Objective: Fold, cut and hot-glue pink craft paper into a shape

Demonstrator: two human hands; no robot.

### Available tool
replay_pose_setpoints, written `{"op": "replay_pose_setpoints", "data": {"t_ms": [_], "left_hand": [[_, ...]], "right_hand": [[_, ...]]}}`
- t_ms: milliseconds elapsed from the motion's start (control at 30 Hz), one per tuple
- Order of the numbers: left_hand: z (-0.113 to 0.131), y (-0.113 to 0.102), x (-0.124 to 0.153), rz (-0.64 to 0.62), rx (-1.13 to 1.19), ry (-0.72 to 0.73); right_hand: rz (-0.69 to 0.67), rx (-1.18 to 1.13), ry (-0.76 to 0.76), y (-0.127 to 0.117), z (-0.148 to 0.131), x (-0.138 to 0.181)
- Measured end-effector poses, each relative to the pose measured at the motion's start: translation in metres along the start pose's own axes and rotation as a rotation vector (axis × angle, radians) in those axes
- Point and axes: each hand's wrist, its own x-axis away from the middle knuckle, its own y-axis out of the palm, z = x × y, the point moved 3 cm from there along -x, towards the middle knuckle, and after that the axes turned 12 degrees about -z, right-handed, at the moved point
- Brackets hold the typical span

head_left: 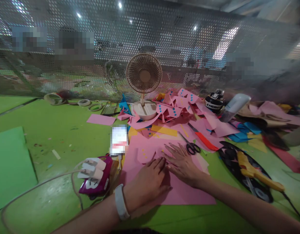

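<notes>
On a large pink paper sheet (189, 193), my right hand (185, 165) lies flat with its fingers spread, pressing the sheet down. Close against it, my left hand (148, 178), with a pale band on the wrist, has its fingers bent and drawn together over the paper. Whatever may be between those fingers is hidden. A smaller pink paper piece (146, 155) with yellow marks lies just beyond my left fingers. Dark-handled scissors (193, 149) rest beyond my right hand, beside a red-handled cutter (205, 140).
A fan (143, 76) stands at the back amid pink paper scraps (179, 100). Left are a phone (119, 139) and a purple power strip (95, 182) with plugs and cable. On the right, a yellow glue gun (258, 175) lies on a black tray (225, 150). Tape rolls (84, 102) sit back left.
</notes>
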Motion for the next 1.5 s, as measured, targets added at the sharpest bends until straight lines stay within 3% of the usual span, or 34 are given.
{"op": "replay_pose_setpoints", "data": {"t_ms": [567,800,1200,1367,1500], "left_hand": [[-0.001,0.001,0.0,0.024,-0.023,0.01],[-0.002,0.003,-0.001,-0.001,-0.009,0.021],[-0.002,0.007,-0.001,0.013,-0.021,0.016],[-0.003,0.007,-0.001,0.003,-0.009,0.012],[-0.002,0.001,-0.001,-0.017,0.016,0.014]], "right_hand": [[0.017,-0.046,0.001,-0.001,-0.001,0.001],[0.112,-0.055,0.062,-0.009,0.006,0.001],[-0.004,0.034,0.002,-0.014,0.004,-0.012],[-0.051,-0.066,-0.073,-0.016,0.01,-0.022],[-0.147,-0.37,-0.023,-0.016,0.025,-0.028]]}}
